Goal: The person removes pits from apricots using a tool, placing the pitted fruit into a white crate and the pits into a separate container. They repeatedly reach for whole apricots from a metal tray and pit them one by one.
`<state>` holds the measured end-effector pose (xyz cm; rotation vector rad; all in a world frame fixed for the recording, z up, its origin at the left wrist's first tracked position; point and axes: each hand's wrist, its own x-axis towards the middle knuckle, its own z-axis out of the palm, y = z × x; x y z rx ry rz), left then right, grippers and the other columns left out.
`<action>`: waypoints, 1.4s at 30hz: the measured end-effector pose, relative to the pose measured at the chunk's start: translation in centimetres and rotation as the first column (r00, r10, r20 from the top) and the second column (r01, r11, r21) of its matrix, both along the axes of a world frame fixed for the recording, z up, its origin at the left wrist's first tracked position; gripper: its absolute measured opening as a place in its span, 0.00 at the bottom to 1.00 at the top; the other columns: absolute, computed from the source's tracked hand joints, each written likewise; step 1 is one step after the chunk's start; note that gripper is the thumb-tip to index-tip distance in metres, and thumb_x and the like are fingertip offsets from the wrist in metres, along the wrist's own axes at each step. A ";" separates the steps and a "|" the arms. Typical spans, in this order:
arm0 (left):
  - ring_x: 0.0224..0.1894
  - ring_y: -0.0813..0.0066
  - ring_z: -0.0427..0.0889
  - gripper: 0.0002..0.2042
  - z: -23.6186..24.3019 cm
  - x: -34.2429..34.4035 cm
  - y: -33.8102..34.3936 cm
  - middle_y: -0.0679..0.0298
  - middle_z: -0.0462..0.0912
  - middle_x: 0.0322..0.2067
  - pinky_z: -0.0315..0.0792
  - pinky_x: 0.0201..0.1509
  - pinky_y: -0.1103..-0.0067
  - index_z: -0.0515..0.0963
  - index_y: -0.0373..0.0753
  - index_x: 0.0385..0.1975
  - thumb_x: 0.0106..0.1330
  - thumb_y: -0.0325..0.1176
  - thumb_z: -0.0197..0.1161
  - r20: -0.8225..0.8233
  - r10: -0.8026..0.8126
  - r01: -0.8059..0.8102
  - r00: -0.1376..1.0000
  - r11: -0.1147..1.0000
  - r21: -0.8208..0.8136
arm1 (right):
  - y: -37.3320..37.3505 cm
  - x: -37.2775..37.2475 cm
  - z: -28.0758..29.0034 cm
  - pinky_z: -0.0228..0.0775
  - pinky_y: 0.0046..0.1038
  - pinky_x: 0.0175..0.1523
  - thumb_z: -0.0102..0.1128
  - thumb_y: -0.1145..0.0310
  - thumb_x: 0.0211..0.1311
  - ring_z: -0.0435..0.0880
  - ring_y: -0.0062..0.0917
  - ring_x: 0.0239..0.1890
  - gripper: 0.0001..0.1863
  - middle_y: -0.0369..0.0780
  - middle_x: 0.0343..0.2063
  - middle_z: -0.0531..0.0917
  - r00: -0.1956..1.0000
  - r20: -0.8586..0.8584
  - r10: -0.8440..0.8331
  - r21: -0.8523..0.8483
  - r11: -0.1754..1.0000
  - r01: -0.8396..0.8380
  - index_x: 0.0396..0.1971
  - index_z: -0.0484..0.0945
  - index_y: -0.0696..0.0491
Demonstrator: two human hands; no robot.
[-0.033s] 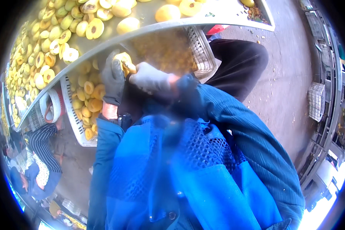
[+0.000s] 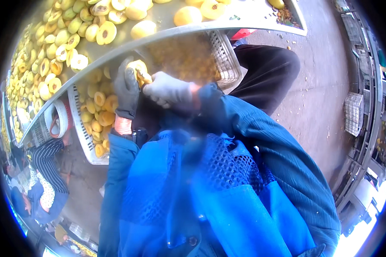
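Under the metal table edge (image 2: 167, 32) I see my left hand (image 2: 126, 92) clasping a yellow fruit (image 2: 137, 68), its long axis roughly upright, while my right hand (image 2: 169, 90) stays closed, pressing its side; crates (image 2: 79, 124) crowd below, leaving little room.

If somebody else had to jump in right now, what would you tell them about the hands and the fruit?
Left hand, dark glove: holds a yellow fruit.
Right hand, grey glove: pressed against that fruit; any tool is hidden.
White crate under the left hand holds fruit halves; another crate sits to the right.
Metal table above carries many halved fruits.
Done: many fruits halved. Left: the fruit in hand.
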<state>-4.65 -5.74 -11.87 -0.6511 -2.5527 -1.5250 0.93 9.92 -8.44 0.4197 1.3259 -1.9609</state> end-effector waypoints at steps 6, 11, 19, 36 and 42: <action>0.50 0.58 0.79 0.20 1.0 -0.1 0.3 0.49 0.79 0.49 0.72 0.55 0.72 0.73 0.29 0.52 0.73 0.39 0.43 -0.089 -0.011 0.001 0.996 0.994 -0.113 | -0.4 0.2 0.7 0.61 0.25 0.15 0.55 0.67 0.56 0.69 0.20 0.10 0.08 0.35 0.14 0.72 1.000 -0.002 0.003 0.098 0.995 -0.003 0.24 0.74 0.56; 0.49 0.57 0.79 0.20 0.4 -0.1 0.4 0.47 0.79 0.47 0.71 0.55 0.70 0.73 0.29 0.52 0.73 0.41 0.46 -0.059 -0.008 0.004 0.998 0.999 -0.052 | 0.1 -0.3 1.0 0.61 0.24 0.15 0.53 0.68 0.57 0.70 0.19 0.11 0.09 0.35 0.14 0.73 0.999 0.017 0.038 0.023 0.999 -0.038 0.22 0.73 0.56; 0.46 0.67 0.79 0.20 1.0 -0.7 -0.6 0.55 0.81 0.45 0.71 0.54 0.73 0.74 0.29 0.51 0.72 0.40 0.47 0.134 -0.161 0.138 0.978 0.977 0.165 | 1.7 -1.0 -0.3 0.64 0.28 0.18 0.53 0.68 0.55 0.74 0.23 0.14 0.09 0.37 0.14 0.75 0.913 -0.289 0.289 0.326 0.926 -0.190 0.23 0.77 0.59; 0.42 0.67 0.82 0.27 4.0 1.3 0.4 0.53 0.82 0.41 0.76 0.48 0.75 0.77 0.27 0.46 0.72 0.50 0.46 0.370 -0.082 -0.075 0.925 0.918 0.390 | -0.7 1.9 -0.2 0.58 0.24 0.18 0.56 0.72 0.55 0.71 0.18 0.15 0.05 0.35 0.15 0.74 0.947 -0.317 0.062 0.131 0.991 -0.021 0.26 0.76 0.59; 0.36 0.68 0.83 0.25 6.5 0.9 0.8 0.56 0.84 0.35 0.77 0.44 0.76 0.79 0.27 0.42 0.73 0.47 0.45 0.287 -0.109 -0.007 0.952 0.926 0.377 | -0.2 2.1 2.7 0.69 0.29 0.27 0.55 0.72 0.55 0.78 0.25 0.22 0.11 0.40 0.21 0.80 0.948 -0.298 0.114 0.082 0.992 -0.093 0.35 0.78 0.63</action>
